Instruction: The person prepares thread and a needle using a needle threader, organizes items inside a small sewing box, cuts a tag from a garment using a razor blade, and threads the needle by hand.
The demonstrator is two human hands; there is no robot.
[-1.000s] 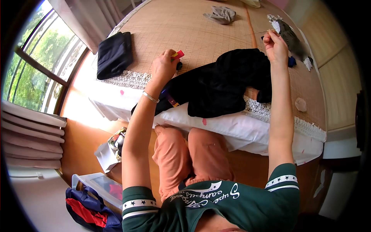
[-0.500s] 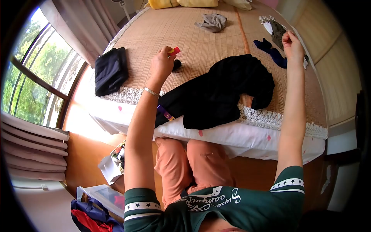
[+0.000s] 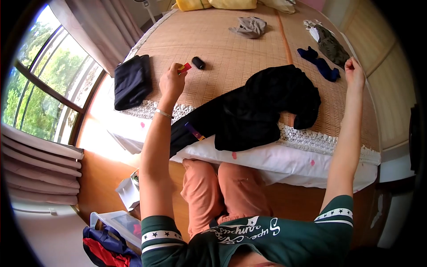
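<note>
My left hand [image 3: 172,82] is raised over the bed, pinching a small red and yellow packet [image 3: 184,68] in its fingertips. Just right of it, a black spool of thread [image 3: 199,63] lies on the woven mat. My right hand [image 3: 354,73] is held far out to the right, thumb and fingers pressed together; whatever they grip is too small to see. Dark blue socks [image 3: 321,64] lie near that hand. Between my arms a black garment [image 3: 255,107] spreads across the bed's front edge, with a purple strip-like item [image 3: 194,131] on its left part.
A folded dark garment [image 3: 133,82] lies at the bed's left. Farther back are a grey-brown cloth [image 3: 250,27], an olive garment [image 3: 331,46] and yellow pillows [image 3: 232,3]. On the floor at left stand a white box [image 3: 128,194], a clear plastic bin [image 3: 118,220] and a blue-and-red bag [image 3: 106,244].
My hands have moved farther apart, the left one leftward and down, the right one rightward and down. The spool, partly behind my left hand before, now shows fully.
</note>
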